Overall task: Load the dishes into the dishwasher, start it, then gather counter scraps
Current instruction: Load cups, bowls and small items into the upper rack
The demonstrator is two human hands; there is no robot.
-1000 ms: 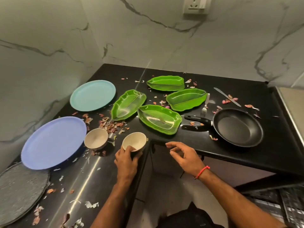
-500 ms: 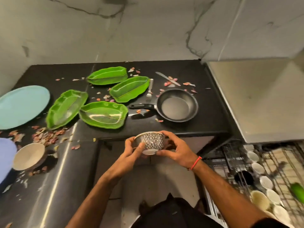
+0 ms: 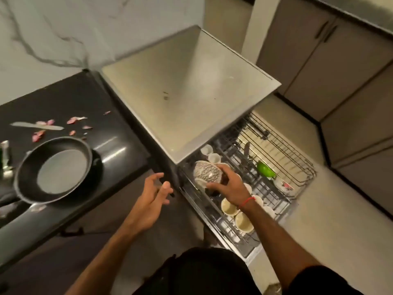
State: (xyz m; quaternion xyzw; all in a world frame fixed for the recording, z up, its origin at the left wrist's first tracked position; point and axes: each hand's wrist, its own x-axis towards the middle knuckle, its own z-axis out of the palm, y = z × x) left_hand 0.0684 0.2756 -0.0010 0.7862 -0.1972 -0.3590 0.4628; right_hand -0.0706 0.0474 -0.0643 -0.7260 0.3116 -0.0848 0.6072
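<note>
My right hand (image 3: 228,185) grips a patterned bowl (image 3: 207,172), turned upside down, over the near left part of the pulled-out dishwasher rack (image 3: 282,167). Several white cups (image 3: 228,207) and a green dish (image 3: 264,169) sit in the rack. My left hand (image 3: 154,193) hovers beside the counter edge with fingers spread and holds nothing. A black frying pan (image 3: 54,169) stands on the black counter (image 3: 119,137) at the left, with a knife (image 3: 36,125) and pink peel scraps (image 3: 75,119) behind it.
The grey dishwasher top (image 3: 187,92) juts out above the rack. Grey cabinet doors (image 3: 319,50) line the far right, with beige floor (image 3: 340,231) beside the rack. A marble wall (image 3: 53,33) backs the counter.
The view swung right from the counter to the dishwasher. The bowl went from both hands at the counter edge into my right hand alone, inverted over the rack. My left hand let go.
</note>
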